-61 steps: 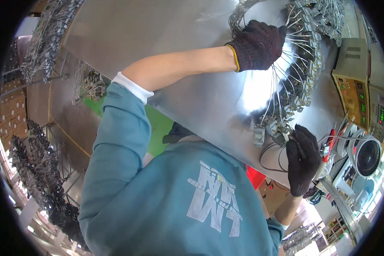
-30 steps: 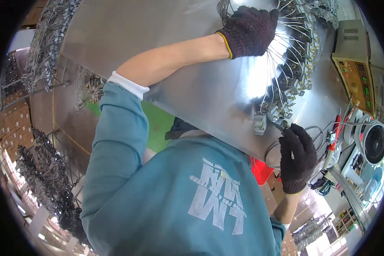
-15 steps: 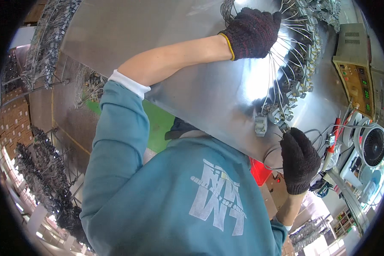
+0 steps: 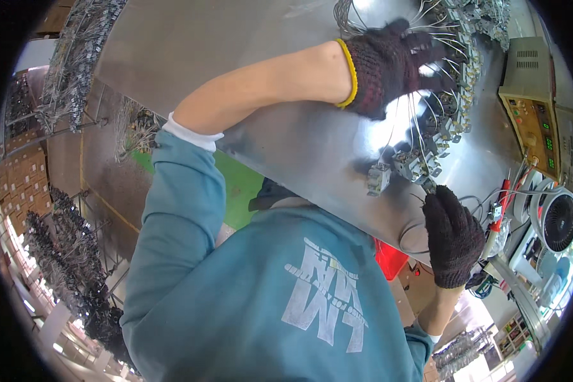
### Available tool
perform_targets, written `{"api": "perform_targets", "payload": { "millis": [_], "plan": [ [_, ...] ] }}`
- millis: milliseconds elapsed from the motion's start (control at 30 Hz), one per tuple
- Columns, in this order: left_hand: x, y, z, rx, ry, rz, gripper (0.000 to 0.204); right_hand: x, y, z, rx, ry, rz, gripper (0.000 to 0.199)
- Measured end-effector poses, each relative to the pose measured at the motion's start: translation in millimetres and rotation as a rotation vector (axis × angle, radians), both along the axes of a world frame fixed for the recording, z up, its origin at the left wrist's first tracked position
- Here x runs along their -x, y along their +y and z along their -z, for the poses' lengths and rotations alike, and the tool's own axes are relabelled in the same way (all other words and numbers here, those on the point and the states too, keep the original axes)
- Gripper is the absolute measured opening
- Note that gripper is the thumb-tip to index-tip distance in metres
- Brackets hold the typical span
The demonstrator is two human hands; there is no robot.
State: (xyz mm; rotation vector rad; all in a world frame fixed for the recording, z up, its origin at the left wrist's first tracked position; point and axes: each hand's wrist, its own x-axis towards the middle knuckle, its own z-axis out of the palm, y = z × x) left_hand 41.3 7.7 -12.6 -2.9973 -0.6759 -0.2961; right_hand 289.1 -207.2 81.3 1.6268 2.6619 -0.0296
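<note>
My left hand [image 4: 398,70], in a dark knitted glove with a yellow cuff, is open with its fingers spread over a fan of thin white wires [image 4: 414,124]. The wires run to a curved row of small grey-white connectors [image 4: 468,79] on the metal table [image 4: 286,121]. One connector [image 4: 379,178] sits apart at the row's near end. My right hand [image 4: 453,242], gloved in the same dark knit, is closed beside this near end. Its fingertips pinch a small piece that I cannot make out, next to the last connectors. Thin dark leads lie close by.
A test instrument [image 4: 531,127] with lit displays stands at the right. Near it are a red probe [image 4: 500,200] and a small fan [image 4: 557,219]. A grey wire bundle [image 4: 347,16] lies beyond my left hand. A red bin [image 4: 389,260] sits below the table edge.
My left hand has gone from closed on the wires to spread fingers, moving slightly right and nearer. The end connector has shifted left. My right hand has moved slightly right.
</note>
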Motion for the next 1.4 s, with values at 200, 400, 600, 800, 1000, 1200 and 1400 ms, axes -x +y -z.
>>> {"api": "perform_targets", "payload": {
  "millis": [200,400,600,800,1000,1200,1400],
  "plan": [
    [1.4,-45.7,-21.3,0.205,-0.077,0.382,0.137,-1.0,6.0,3.6,-0.012,-0.043,-0.027,0.034],
    [-33.4,-35.6,19.8,0.243,-0.479,0.512,0.128,-3.4,10.5,-0.5,-0.020,-0.083,-0.028,0.033],
    [-40.7,-20.7,8.3,0.220,-0.341,0.529,0.089,11.0,12.5,1.6,0.009,0.095,0.213,0.030],
    [-40.7,-27.9,20.6,0.192,-0.557,0.447,0.074,11.4,14.9,5.4,-0.014,0.398,0.309,0.030],
    [-49.9,-29.5,28.6,0.178,-0.712,0.409,0.061,14.1,28.8,13.5,-0.021,0.368,0.281,0.030],
    [-45.3,-28.8,25.9,0.200,-0.687,0.434,0.063,17.5,35.9,4.8,0.002,0.214,0.183,0.032],
    [-42.1,-30.0,22.7,0.290,-0.523,0.430,0.084,9.8,34.7,6.1,0.006,0.093,0.075,0.037]
  ]
}}
